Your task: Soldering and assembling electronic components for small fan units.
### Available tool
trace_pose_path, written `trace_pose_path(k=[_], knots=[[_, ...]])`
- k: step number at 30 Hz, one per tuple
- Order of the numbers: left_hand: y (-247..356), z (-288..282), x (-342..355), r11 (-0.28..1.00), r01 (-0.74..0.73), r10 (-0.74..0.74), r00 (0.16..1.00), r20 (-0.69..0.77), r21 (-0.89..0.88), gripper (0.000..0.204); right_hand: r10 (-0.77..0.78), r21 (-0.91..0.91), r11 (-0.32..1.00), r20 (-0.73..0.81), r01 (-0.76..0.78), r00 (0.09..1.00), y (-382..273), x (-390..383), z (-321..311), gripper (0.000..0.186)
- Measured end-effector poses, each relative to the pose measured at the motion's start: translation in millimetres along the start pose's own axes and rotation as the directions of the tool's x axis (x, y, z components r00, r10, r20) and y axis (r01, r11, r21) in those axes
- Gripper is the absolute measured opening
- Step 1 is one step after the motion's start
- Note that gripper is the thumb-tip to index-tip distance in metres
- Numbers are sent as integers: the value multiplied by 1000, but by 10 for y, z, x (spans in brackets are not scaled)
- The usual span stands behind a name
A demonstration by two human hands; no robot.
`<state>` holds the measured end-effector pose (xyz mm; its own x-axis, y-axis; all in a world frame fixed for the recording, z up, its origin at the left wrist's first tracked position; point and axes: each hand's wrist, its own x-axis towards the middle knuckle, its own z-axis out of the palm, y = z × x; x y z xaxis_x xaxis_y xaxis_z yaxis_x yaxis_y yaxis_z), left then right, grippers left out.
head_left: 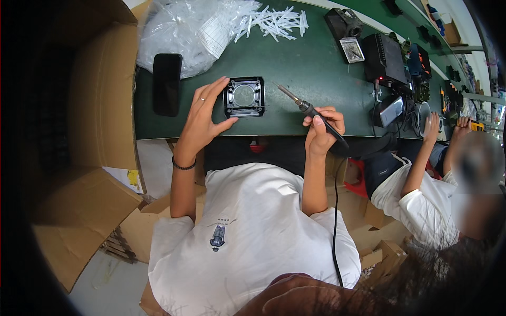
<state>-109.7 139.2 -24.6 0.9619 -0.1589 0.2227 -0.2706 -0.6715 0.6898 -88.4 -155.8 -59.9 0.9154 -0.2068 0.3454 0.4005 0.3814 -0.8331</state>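
Note:
My right hand [322, 129] is wrapped round the dark handle of a soldering iron [305, 107], its metal tip pointing up and left. The tip stays a short way off a black square housing [257, 109], which has a round clear opening in its middle and lies on the green bench top. At the housing's left side is my left hand [203, 117], with fingertips at its upper left corner and the thumb at its lower edge, gripping it between them. The iron's black cable [335, 221] hangs down past my right forearm.
A black phone [167, 84] lies left of the housing, beside a clear plastic bag [184, 34]. White strips [274, 23] are scattered farther back. To the right stand an iron holder [345, 23] and a black soldering station [386, 60]. A co-worker [421, 200] sits at right; a cardboard box [103, 89] stands left.

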Motion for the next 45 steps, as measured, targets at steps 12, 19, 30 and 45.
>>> trace_pose_path(k=[12, 19, 30, 45], knots=[[-75, 137, 497, 993, -87, 88, 996, 10, -80, 85, 43, 88, 995, -21, -41, 999, 14, -43, -44, 20], [-141, 138, 870, 955, -215, 258, 940, 221, -204, 102, 30, 106, 994, -188, -10, 982, -95, 35, -152, 19], [-145, 121, 955, 953, -277, 277, 961, -17, -118, 92, -133, -206, 970, -15, 128, 991, -29, 54, -4, 18], [-100, 151, 965, 945, -322, 315, 943, -109, -58, 87, -11, -417, 908, 79, 43, 997, 19, 62, 19, 18]])
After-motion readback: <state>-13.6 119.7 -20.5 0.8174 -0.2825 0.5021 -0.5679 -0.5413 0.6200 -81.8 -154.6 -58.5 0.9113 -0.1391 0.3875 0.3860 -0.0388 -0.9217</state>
